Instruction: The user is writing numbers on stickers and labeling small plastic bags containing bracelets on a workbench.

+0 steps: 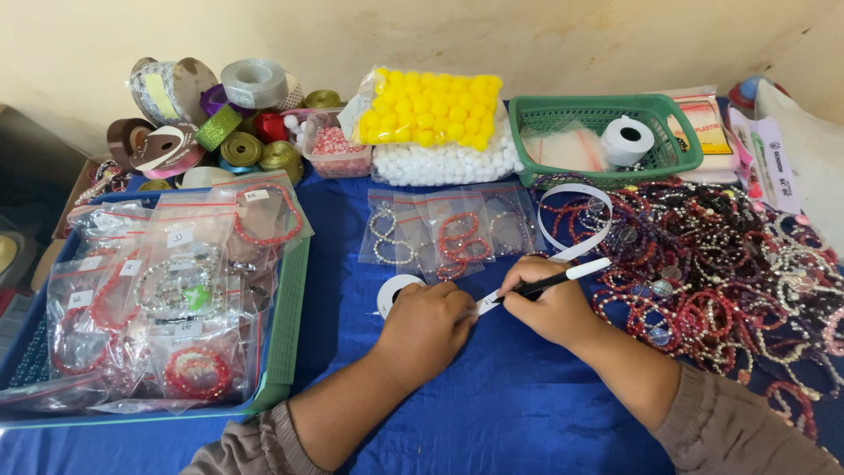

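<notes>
On the blue tabletop (492, 413), the left hand (428, 327) is curled shut, pinning the white tape strip (486, 304) flat. Just right, the right hand (549, 303) pinches a pen (558, 279), its long axis slanting up-right, tip touching the strip.

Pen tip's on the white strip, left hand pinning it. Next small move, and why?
Probably a short pen stroke along the strip. The right hand holds the pen in a writing grip with its tip at the strip's end, and the left hand presses the strip flat on the blue cloth.
</notes>
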